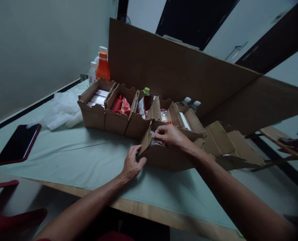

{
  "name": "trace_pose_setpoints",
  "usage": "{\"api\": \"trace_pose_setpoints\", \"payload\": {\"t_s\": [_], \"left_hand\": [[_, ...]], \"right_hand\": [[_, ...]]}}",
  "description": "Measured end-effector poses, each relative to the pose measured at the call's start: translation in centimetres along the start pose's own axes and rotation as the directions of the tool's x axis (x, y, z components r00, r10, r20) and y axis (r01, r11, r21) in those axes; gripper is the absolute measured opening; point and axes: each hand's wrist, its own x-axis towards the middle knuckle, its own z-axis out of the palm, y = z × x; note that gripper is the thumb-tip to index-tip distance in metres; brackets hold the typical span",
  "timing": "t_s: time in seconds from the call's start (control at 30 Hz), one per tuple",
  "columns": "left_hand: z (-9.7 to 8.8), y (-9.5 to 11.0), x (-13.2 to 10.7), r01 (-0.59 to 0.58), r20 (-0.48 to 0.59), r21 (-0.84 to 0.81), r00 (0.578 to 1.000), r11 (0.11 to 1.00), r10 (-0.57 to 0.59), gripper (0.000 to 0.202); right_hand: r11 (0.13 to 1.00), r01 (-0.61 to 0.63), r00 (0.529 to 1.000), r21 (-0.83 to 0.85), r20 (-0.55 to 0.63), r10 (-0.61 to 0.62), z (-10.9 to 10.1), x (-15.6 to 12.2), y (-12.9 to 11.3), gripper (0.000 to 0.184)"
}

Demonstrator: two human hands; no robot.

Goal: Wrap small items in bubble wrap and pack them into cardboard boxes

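In the head view, my right hand (170, 135) reaches into the near cardboard box (172, 159) with thumb and fingertips pinched together. They are closed on a crinkled clear plastic packet (154, 139), whose contents I cannot make out. My left hand (132, 164) is at that box's left end, fingers against the end wall and thumb by the front corner, holding it. Right behind stands a row of joined cardboard compartments (95, 117). White-and-purple boxes (98, 97), red packets (121, 105) and a white-and-red packet (141, 107) sit in them.
A phone (18, 144) lies on the cloth-covered table (71, 160) at left, near crumpled clear plastic (63, 108). An orange bottle (103, 68) stands behind the row. A tall cardboard panel (164, 63) rises at the back. Folded cardboard (229, 144) lies right; a red chair (10, 217) is lower left.
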Motion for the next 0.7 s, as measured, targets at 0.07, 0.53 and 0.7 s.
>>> {"api": "trace_pose_setpoints", "payload": {"t_s": [0.07, 0.53, 0.7], "left_hand": [[0.2, -0.2, 0.1, -0.005, -0.003, 0.02, 1.0, 1.0, 0.005, 0.045], [0.4, -1.4, -1.2, -0.138, -0.004, 0.153, 0.99, 0.979, 0.141, 0.057], [1.1, -0.8, -1.2, -0.108, 0.008, 0.129, 0.994, 0.986, 0.108, 0.072]], "right_hand": [[0.999, 0.014, 1.0, -0.045, -0.027, -0.015, 0.1, 0.3, 0.0, 0.018], [0.983, 0.16, 0.491, 0.094, -0.871, 0.004, 2.7, -17.2, 10.4, 0.013], [0.875, 0.032, 0.664, 0.483, -0.665, 0.343, 7.9, -16.2, 16.4, 0.054]]}}
